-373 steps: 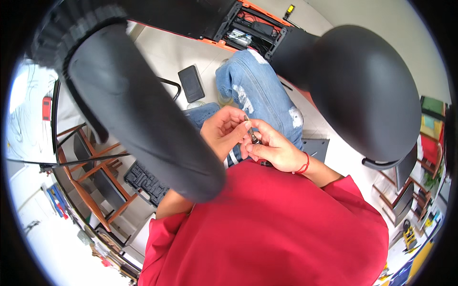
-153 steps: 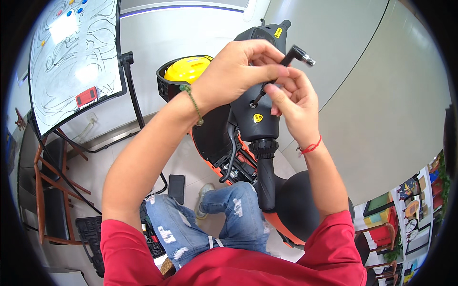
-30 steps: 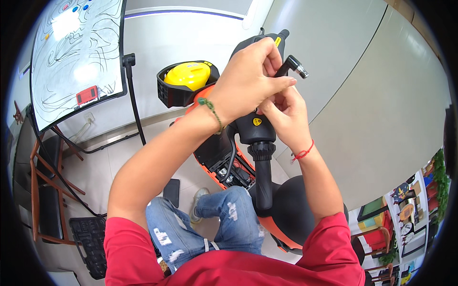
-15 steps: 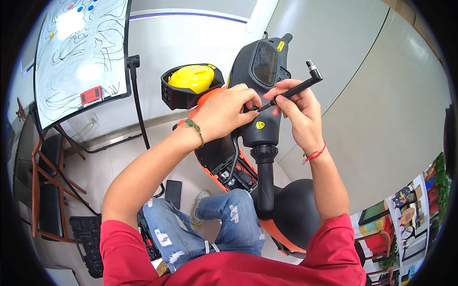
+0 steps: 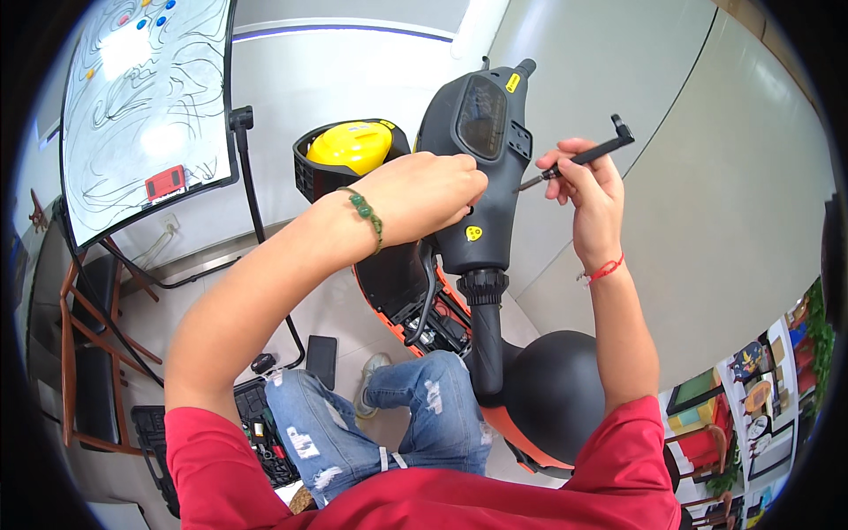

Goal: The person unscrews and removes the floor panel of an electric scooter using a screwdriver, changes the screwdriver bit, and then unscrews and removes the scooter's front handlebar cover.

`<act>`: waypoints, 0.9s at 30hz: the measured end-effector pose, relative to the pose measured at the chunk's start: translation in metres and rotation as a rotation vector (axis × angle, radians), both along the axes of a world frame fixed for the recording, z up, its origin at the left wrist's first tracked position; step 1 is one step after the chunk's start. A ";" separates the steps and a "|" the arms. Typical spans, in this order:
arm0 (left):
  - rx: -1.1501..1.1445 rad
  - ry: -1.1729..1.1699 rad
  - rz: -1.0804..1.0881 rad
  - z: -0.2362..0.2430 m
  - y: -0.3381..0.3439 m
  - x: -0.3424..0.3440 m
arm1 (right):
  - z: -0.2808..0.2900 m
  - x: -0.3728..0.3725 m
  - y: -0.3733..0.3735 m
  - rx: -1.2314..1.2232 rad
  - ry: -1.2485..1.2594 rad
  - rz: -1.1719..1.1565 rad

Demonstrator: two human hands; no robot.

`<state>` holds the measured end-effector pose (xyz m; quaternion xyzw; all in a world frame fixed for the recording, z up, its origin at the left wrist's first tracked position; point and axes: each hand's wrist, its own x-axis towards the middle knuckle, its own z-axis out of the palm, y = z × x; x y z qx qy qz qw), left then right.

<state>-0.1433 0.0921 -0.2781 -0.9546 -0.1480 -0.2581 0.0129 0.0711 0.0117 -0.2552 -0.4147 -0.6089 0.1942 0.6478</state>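
My right hand (image 5: 594, 199) pinches a slim black screwdriver (image 5: 601, 152) with a bent, L-shaped back end. Its thin metal tip points left, just off the black handlebar housing (image 5: 495, 199) of a scooter. Over the housing's left side, my left hand (image 5: 422, 196) is closed, fingers curled under and mostly hidden. Whatever it may hold does not show. Above the hands is the scooter's dark display (image 5: 482, 115), and below them sits a ribbed black grip (image 5: 486, 344). A yellow round sticker (image 5: 474, 233) marks the housing near my left hand.
A black basket (image 5: 309, 181) holding a yellow helmet (image 5: 352, 147) is at the scooter's front. Its open body shows wiring (image 5: 446, 327). A whiteboard on a stand (image 5: 146, 115), wooden chairs (image 5: 93, 371) and an open tool case (image 5: 261, 428) are left; shelves (image 5: 760, 406) stand right.
My right hand has drawn the screwdriver up and right, away from my left fingers. My left hand has turned over and its fingers have curled in. The tool case shows more.
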 end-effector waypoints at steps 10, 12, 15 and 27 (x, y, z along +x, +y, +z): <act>0.022 0.122 0.055 0.012 -0.006 0.004 | -0.012 0.015 -0.006 0.024 0.090 0.020; -0.003 0.090 0.010 0.012 -0.006 0.003 | -0.015 0.016 -0.006 0.042 0.089 0.024; 0.035 0.061 0.032 0.007 -0.008 0.007 | -0.018 0.018 -0.003 0.069 0.070 0.025; -0.069 0.054 0.076 0.005 -0.015 0.013 | 0.000 0.027 0.017 0.111 0.058 0.009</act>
